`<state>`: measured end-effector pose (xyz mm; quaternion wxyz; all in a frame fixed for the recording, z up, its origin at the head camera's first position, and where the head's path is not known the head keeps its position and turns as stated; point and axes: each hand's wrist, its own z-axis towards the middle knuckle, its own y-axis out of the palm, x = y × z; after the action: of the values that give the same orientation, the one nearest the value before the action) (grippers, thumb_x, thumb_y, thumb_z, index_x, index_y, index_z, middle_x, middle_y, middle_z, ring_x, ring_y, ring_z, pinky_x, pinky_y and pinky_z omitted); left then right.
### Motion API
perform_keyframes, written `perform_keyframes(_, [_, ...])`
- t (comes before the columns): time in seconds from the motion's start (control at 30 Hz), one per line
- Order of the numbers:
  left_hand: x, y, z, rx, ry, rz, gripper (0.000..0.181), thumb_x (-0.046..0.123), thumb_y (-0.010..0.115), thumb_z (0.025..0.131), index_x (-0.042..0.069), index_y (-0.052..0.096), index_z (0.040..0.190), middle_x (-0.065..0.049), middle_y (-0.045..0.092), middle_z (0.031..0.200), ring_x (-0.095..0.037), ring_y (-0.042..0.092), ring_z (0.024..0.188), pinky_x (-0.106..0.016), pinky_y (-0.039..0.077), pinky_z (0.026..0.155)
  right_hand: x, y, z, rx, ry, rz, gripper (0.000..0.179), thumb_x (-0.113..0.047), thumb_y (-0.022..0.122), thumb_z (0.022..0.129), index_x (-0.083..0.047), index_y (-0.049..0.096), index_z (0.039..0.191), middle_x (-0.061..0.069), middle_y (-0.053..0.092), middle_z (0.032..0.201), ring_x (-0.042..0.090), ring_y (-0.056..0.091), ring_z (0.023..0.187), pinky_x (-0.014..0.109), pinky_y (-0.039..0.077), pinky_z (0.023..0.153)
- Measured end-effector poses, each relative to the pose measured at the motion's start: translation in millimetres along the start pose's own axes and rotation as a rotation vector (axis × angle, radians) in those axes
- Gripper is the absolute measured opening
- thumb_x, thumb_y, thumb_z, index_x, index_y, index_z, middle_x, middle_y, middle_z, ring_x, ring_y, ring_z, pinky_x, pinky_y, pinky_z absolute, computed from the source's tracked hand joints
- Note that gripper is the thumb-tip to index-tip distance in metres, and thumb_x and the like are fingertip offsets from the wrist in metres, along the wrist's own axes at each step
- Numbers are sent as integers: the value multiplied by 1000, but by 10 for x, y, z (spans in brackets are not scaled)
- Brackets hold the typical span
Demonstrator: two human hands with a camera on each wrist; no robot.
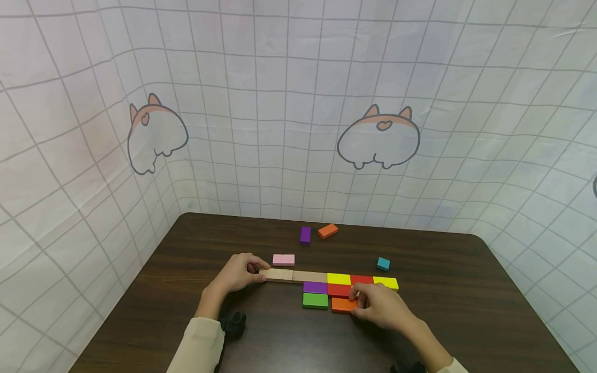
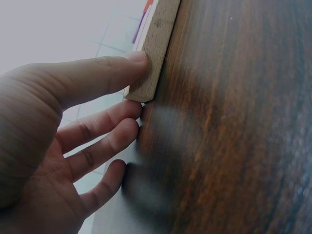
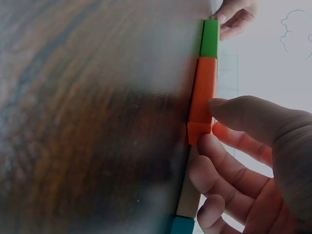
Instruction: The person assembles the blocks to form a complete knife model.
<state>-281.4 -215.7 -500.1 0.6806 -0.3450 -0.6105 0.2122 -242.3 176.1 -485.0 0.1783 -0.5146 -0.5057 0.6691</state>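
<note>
At the left end of a row of flat blocks, my left hand (image 1: 240, 273) pinches a plain wooden block (image 1: 278, 275) between thumb and fingers. A second wooden block (image 1: 310, 277) continues that row into a yellow block (image 1: 339, 278), a red one (image 1: 361, 280) and another yellow one (image 1: 386, 282). My right hand (image 1: 384, 305) holds an orange block (image 3: 202, 92) by its right end, thumb on the near side. That block lies just right of a green block (image 1: 315, 301) in the front row. Between the rows are a purple block (image 1: 315, 287) and a red block (image 1: 339, 290); my right fingers hide what follows.
Behind the row lie a pink block (image 1: 283, 260) and a small blue block (image 1: 383, 264). Farther back are a purple block (image 1: 305, 235) and a tilted orange block (image 1: 328, 231). A grid-patterned curtain (image 1: 298, 145) hangs behind the dark wooden table (image 1: 154, 305).
</note>
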Motion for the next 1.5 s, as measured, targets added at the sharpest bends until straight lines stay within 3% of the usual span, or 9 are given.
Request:
perform_keyframes(0.63, [3,1,4,6,2,4,20,16,84,84,23,81,103,3,66,94,-13,56,83,-32,51,74,-20,34,78,20,-33,10,16,-23,81,86,-19,69,96,-14,59,73,4,51,63,23,45,61])
perform_keyframes(1.1, [-3,6,8,8,-4,2,20,16,84,84,23,81,103,3,66,93,-13,56,82,-32,50,73,-10,-2,109,-23,-47,48,18,-23,81,87,-17,69,99,-11,59,74,7,52,63,24,45,60])
perform_keyframes(1.5, [0,-15,-3,-4,15,-2,20,17,84,85,21,81,104,2,66,94,-14,56,82,-32,50,73,-26,-248,248,-74,-154,57,10,-24,76,93,-18,70,98,-11,61,74,4,53,63,24,47,60])
